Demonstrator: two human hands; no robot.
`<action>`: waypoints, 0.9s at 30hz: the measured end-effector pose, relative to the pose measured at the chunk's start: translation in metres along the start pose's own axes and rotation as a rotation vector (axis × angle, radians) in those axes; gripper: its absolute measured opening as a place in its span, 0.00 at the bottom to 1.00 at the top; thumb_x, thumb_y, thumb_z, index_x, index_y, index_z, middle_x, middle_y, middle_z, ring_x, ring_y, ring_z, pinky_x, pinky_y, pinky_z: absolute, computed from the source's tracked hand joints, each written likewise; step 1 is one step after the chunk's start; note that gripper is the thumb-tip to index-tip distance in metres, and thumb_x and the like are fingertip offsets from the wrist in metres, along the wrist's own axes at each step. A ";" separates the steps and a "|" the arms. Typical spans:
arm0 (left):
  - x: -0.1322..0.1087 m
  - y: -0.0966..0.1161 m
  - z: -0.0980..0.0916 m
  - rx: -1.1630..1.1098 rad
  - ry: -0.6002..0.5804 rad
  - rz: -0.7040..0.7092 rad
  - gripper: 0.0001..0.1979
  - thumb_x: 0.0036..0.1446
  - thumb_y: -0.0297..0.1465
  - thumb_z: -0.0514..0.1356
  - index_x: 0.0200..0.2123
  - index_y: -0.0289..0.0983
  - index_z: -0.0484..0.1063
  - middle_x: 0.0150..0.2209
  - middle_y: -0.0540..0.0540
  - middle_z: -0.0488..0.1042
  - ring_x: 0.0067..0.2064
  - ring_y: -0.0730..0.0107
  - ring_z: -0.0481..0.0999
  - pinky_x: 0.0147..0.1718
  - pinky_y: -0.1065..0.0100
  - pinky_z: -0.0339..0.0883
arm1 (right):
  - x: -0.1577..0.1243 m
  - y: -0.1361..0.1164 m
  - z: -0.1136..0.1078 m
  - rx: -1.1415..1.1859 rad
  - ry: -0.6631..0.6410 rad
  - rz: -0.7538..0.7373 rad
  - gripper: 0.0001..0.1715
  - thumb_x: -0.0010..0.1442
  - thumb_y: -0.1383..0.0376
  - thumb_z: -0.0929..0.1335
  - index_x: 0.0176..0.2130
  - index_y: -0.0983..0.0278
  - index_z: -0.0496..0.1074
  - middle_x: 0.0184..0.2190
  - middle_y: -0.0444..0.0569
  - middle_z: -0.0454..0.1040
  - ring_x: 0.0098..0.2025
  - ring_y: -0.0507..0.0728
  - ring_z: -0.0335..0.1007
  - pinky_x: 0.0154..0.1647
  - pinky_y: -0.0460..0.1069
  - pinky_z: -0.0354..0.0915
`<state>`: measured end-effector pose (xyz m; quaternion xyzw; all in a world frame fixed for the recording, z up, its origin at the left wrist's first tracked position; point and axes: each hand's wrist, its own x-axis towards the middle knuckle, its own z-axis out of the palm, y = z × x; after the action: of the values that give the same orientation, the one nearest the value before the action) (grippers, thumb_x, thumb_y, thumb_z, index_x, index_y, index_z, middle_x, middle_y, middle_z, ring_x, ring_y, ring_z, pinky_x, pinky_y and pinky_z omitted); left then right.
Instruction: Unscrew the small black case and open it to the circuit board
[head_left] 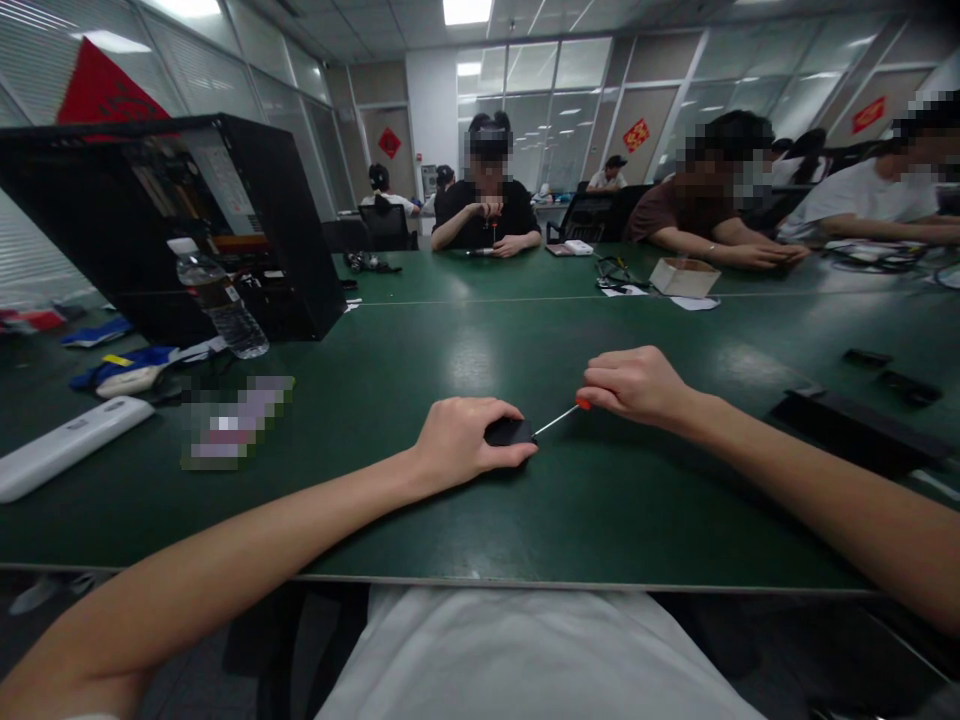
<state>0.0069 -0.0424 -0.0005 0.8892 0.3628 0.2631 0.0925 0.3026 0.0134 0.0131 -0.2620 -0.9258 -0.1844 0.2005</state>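
Observation:
My left hand (469, 437) grips a small black box-like part (507, 432) between thumb and fingers, low over the green table (465, 520). My right hand (634, 385) is closed round the handle of a screwdriver (556, 420). A bit of orange-red handle shows below the fist, and the thin metal shaft slants down to the left. Its tip meets the right end of the black part, close to my left thumb. Most of the handle is hidden in my fingers, and I cannot tell whether the tip sits in a screw.
A black computer case (289, 230) stands open at the left, with a water bottle (221, 300) before it. A white long object (71, 445) lies at the left edge. Dark parts (855, 430) lie at the right. A small box (684, 277) and several people are across the table.

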 end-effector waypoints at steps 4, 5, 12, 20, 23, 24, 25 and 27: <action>0.000 0.000 0.000 0.009 -0.003 0.001 0.21 0.60 0.48 0.65 0.47 0.38 0.79 0.46 0.47 0.83 0.44 0.60 0.81 0.41 0.66 0.67 | -0.003 0.001 0.002 -0.114 0.031 -0.185 0.32 0.71 0.44 0.60 0.28 0.63 0.72 0.22 0.46 0.70 0.23 0.51 0.61 0.26 0.48 0.50; 0.000 0.000 -0.001 0.010 -0.005 0.004 0.21 0.60 0.48 0.65 0.47 0.38 0.79 0.45 0.46 0.82 0.44 0.60 0.81 0.41 0.66 0.67 | -0.002 0.001 0.005 -0.111 0.007 -0.219 0.31 0.71 0.44 0.60 0.30 0.63 0.72 0.23 0.45 0.70 0.23 0.51 0.61 0.26 0.48 0.50; -0.002 0.000 0.000 -0.046 0.023 -0.004 0.21 0.59 0.47 0.66 0.48 0.39 0.77 0.45 0.47 0.82 0.45 0.60 0.81 0.43 0.65 0.68 | 0.005 -0.012 0.026 0.066 -0.171 -0.221 0.31 0.75 0.49 0.53 0.38 0.65 0.72 0.31 0.49 0.74 0.29 0.52 0.67 0.28 0.47 0.56; -0.007 -0.016 -0.016 -0.255 -0.030 -0.002 0.22 0.57 0.41 0.69 0.50 0.35 0.77 0.47 0.43 0.81 0.46 0.61 0.80 0.46 0.66 0.69 | 0.006 -0.013 0.015 0.000 -0.089 -0.175 0.25 0.75 0.52 0.58 0.40 0.66 0.73 0.31 0.48 0.75 0.27 0.51 0.68 0.27 0.46 0.56; -0.011 -0.023 -0.019 -0.286 -0.040 -0.064 0.18 0.57 0.40 0.68 0.46 0.35 0.78 0.42 0.45 0.81 0.42 0.63 0.79 0.41 0.67 0.69 | 0.006 -0.018 0.010 -0.046 0.024 -0.210 0.20 0.75 0.57 0.59 0.44 0.67 0.73 0.32 0.49 0.76 0.29 0.51 0.70 0.27 0.46 0.57; -0.011 -0.024 -0.018 -0.297 -0.037 -0.072 0.18 0.57 0.40 0.68 0.46 0.35 0.78 0.43 0.45 0.81 0.42 0.63 0.79 0.42 0.67 0.69 | 0.007 -0.020 0.009 -0.069 0.061 -0.226 0.19 0.75 0.59 0.58 0.45 0.67 0.73 0.31 0.49 0.76 0.30 0.51 0.70 0.27 0.46 0.57; -0.011 -0.024 -0.017 -0.308 -0.033 -0.072 0.18 0.57 0.40 0.68 0.47 0.35 0.78 0.43 0.45 0.81 0.42 0.63 0.79 0.43 0.67 0.69 | 0.008 -0.023 0.009 -0.095 0.091 -0.240 0.18 0.75 0.61 0.59 0.45 0.67 0.73 0.31 0.49 0.76 0.29 0.52 0.70 0.27 0.46 0.57; -0.011 -0.022 -0.014 -0.318 -0.031 -0.063 0.19 0.57 0.40 0.69 0.47 0.35 0.78 0.44 0.44 0.81 0.43 0.63 0.79 0.44 0.67 0.68 | 0.009 -0.028 0.009 -0.136 0.125 -0.252 0.16 0.74 0.63 0.60 0.44 0.67 0.73 0.31 0.49 0.76 0.29 0.52 0.70 0.27 0.47 0.57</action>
<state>-0.0199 -0.0346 -0.0003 0.8554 0.3429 0.3004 0.2459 0.2772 -0.0012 0.0030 -0.1446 -0.9225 -0.2862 0.2148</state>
